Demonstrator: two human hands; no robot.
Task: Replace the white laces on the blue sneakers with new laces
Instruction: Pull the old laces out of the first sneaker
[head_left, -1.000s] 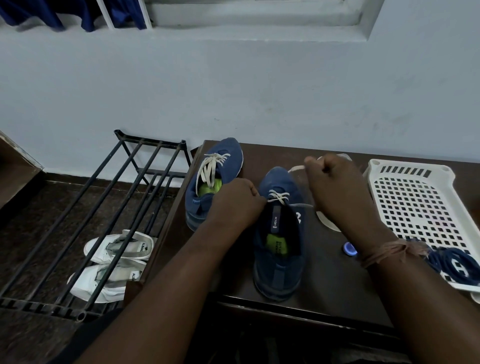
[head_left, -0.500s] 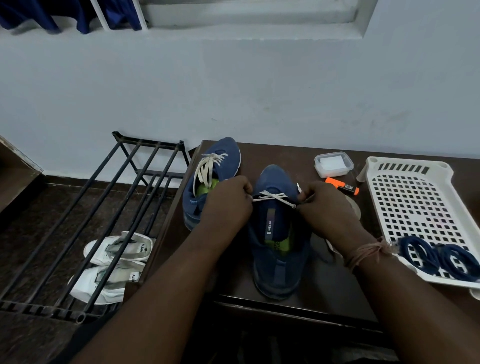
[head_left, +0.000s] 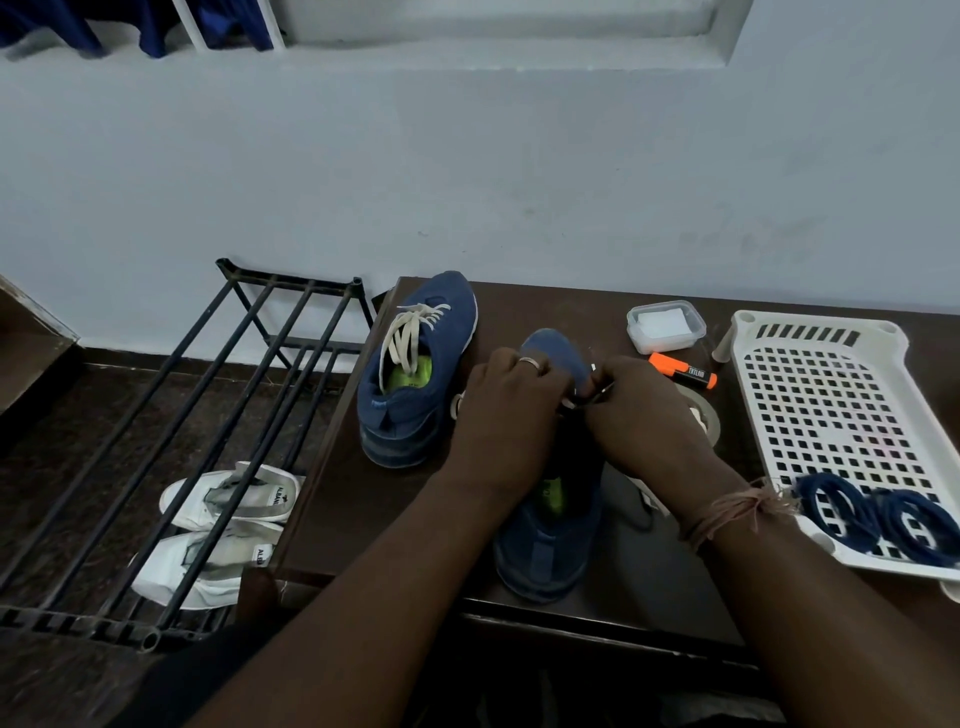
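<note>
Sneakers: two blue sneakers stand on a dark brown table (head_left: 675, 587), toes pointing away toward the pale wall.
Near sneaker (head_left: 545, 540): sits at the table's near edge, between the two forearms; its lacing area is hidden under both hands, a green insole showing behind them.
Far-left sneaker (head_left: 415, 374): stands at the table's far left corner, with its white lace (head_left: 408, 332) threaded and loose over a green insole.
Left hand (head_left: 506, 410): curled over the near sneaker's tongue area, a ring on one finger; the fingers are bent as if pinching something small, but what they grip cannot be made out.
Right hand (head_left: 641, 415): fingers curled and meeting the left hand's fingertips above the sneaker; a bit of white shows between them, too small to identify. Brown thread is tied around the wrist.
New laces (head_left: 878, 514): dark blue coils lying in the near end of a white perforated tray (head_left: 821, 410) on the right of the table.
Other table items: a small clear lidded box (head_left: 665, 327) and an orange marker (head_left: 683, 370) on the far side, right of the hands.
Floor, left: a black metal rack (head_left: 208, 441) with white sandals (head_left: 228, 525) beneath it.
</note>
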